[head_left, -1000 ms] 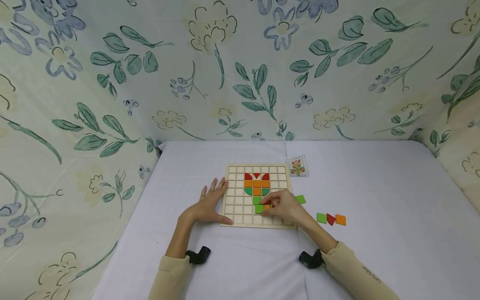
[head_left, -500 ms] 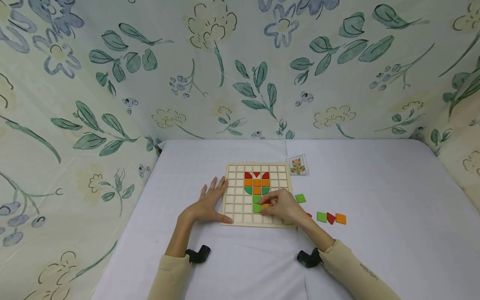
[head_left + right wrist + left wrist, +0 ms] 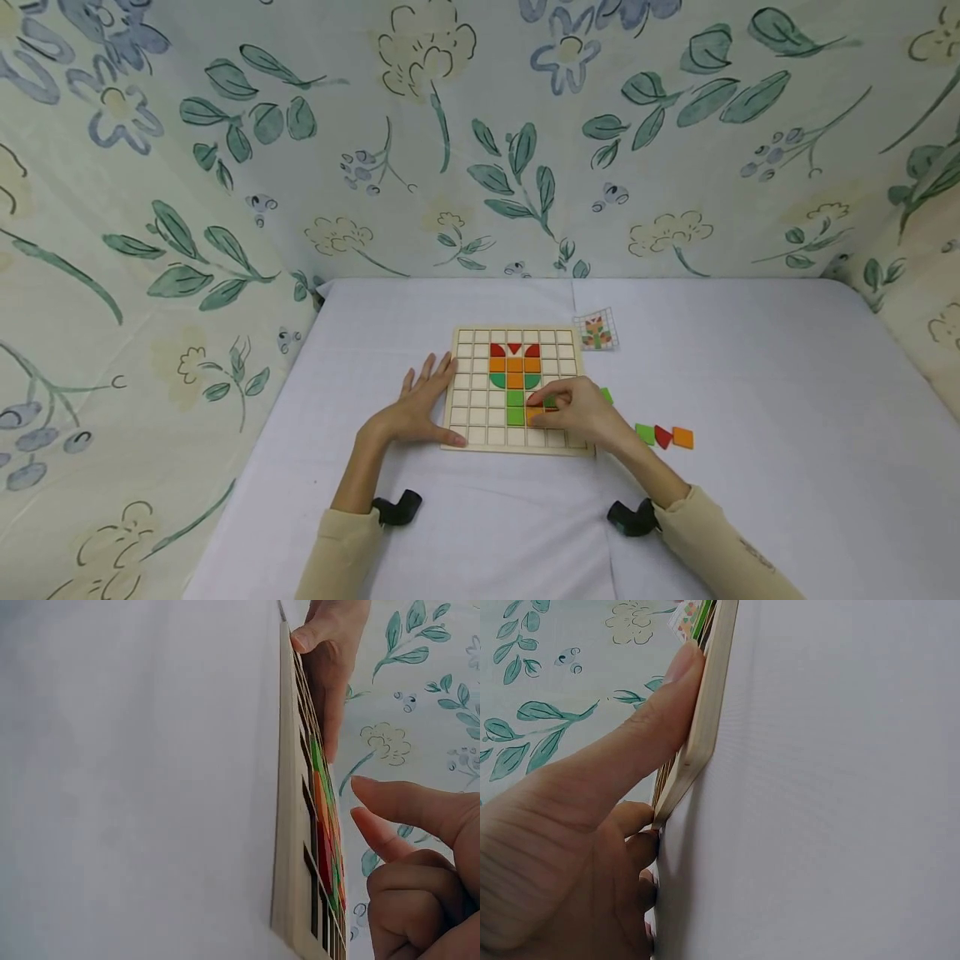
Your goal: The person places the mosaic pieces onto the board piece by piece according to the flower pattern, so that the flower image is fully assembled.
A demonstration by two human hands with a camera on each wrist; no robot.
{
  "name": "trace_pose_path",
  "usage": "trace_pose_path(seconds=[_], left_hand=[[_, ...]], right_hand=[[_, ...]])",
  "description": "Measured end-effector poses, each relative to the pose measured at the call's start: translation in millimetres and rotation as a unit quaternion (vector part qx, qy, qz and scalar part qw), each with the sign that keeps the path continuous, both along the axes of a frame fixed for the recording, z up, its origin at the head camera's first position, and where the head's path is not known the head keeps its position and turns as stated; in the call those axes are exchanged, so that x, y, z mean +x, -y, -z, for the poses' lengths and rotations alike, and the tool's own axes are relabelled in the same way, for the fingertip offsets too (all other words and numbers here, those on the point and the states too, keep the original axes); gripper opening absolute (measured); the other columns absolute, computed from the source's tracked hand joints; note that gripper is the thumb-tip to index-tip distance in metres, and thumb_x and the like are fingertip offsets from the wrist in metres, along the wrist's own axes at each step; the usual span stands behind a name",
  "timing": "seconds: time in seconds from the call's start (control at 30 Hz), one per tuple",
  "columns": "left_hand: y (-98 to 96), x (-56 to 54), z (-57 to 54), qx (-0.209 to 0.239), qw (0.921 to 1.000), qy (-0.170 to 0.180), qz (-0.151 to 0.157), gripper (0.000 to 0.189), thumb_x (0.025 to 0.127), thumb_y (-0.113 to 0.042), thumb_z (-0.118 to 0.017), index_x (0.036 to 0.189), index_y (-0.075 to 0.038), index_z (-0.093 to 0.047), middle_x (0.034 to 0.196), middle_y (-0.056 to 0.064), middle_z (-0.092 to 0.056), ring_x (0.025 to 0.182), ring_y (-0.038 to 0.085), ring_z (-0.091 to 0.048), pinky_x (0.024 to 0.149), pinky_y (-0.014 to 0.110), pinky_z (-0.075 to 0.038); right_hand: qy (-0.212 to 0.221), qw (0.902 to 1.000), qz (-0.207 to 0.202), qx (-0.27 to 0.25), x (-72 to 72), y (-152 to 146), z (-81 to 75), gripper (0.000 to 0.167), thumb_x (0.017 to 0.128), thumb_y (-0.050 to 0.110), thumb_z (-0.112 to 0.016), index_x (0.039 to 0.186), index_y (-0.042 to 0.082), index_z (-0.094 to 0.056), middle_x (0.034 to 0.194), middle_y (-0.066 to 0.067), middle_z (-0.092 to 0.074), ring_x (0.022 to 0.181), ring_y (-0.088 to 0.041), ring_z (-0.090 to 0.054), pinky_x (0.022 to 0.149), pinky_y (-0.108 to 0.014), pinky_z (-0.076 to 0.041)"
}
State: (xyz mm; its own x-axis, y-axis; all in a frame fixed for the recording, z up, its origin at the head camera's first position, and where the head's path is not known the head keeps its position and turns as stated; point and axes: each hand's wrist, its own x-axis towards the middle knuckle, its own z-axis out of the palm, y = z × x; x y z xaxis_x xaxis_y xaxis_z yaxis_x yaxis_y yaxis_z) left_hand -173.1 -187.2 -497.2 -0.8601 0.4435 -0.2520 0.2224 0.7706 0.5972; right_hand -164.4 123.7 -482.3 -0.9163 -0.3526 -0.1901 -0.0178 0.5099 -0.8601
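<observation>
A wooden grid board point(image 3: 472, 400) lies on the white cloth. Its cells hold a pattern of red, orange and green tiles, with two light green squares point(image 3: 515, 408) in a column and an orange square point(image 3: 533, 415) beside the lower one. My left hand point(image 3: 415, 411) rests at the board's left side, fingers spread and thumb on the near-left corner. Over the right half hovers my right hand point(image 3: 583, 408), covering several cells. In the right wrist view its thumb and index finger point(image 3: 409, 801) stand apart with nothing between them, the other fingers curled.
A small pattern card point(image 3: 597, 330) lies by the board's far right corner. To the right on the cloth are a green tile point(image 3: 645, 433), a red tile point(image 3: 662, 437) and an orange tile point(image 3: 682, 437). Another green tile point(image 3: 607, 396) is partly hidden behind the right hand.
My right hand has moved slightly right, its fingertips leaving the lower green square. It now covers a red tile that showed beside the wrist half a second ago. The left hand stays put.
</observation>
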Motion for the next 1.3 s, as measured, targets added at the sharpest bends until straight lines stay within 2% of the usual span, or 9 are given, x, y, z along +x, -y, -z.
trace_pose_path(seconds=[0.23, 0.43, 0.6, 1.0, 1.3], left_hand=[[-0.4, -0.2, -1.0, -0.003, 1.0, 0.001, 0.003, 0.133, 0.073, -0.046, -0.093, 0.168, -0.012, -0.005, 0.176, 0.006, 0.007, 0.162, 0.032, 0.018, 0.13, 0.06, 0.013], [-0.2, 1.3, -1.0, -0.004, 1.0, 0.004, 0.0, 0.135, 0.073, -0.046, -0.093, 0.167, -0.012, -0.003, 0.176, 0.006, 0.008, 0.162, 0.032, 0.018, 0.13, 0.059, 0.013], [-0.1, 1.4, -0.7, 0.0, 1.0, 0.002, -0.004, 0.134, 0.072, -0.045, -0.093, 0.167, -0.011, -0.005, 0.176, 0.007, 0.006, 0.162, 0.033, 0.017, 0.13, 0.06, 0.012], [0.9, -0.5, 2.5, 0.001, 0.9999, -0.008, 0.007, 0.136, 0.071, -0.047, -0.094, 0.167, -0.011, -0.005, 0.176, 0.008, 0.006, 0.162, 0.034, 0.017, 0.129, 0.062, 0.012], [-0.1, -0.5, 0.4, -0.004, 1.0, -0.005, 0.005, 0.135, 0.072, -0.048, -0.093, 0.168, -0.012, -0.006, 0.176, 0.005, 0.006, 0.162, 0.032, 0.017, 0.13, 0.06, 0.012]], right_hand=[[0.012, 0.9993, 0.029, 0.022, 0.6, -40.1, -9.6, 0.027, 0.087, 0.021, -0.083, 0.11, 0.007, -0.078, 0.056, 0.005, -0.025, 0.048, -0.011, -0.022, 0.045, -0.022, -0.018], [0.019, 0.9961, 0.062, 0.059, 1.0, -72.5, -16.0, 0.031, 0.089, 0.022, -0.081, 0.115, 0.007, -0.077, 0.059, 0.004, -0.027, 0.051, -0.012, -0.026, 0.048, -0.023, -0.022], [0.021, 0.995, 0.076, 0.061, 3.4, -90.0, -18.7, 0.035, 0.088, 0.021, -0.082, 0.119, 0.005, -0.075, 0.06, 0.004, -0.026, 0.052, -0.01, -0.025, 0.046, -0.023, -0.023], [0.044, 0.9936, 0.083, 0.062, 13.3, -117.3, -10.5, 0.041, 0.089, 0.02, -0.081, 0.125, 0.002, -0.072, 0.059, 0.005, -0.029, 0.05, -0.008, -0.026, 0.045, -0.022, -0.023], [0.079, 0.9945, 0.061, 0.033, 18.2, -122.7, -0.8, 0.043, 0.084, 0.019, -0.086, 0.122, 0.004, -0.074, 0.056, 0.005, -0.033, 0.052, -0.009, -0.033, 0.049, -0.022, -0.027]])
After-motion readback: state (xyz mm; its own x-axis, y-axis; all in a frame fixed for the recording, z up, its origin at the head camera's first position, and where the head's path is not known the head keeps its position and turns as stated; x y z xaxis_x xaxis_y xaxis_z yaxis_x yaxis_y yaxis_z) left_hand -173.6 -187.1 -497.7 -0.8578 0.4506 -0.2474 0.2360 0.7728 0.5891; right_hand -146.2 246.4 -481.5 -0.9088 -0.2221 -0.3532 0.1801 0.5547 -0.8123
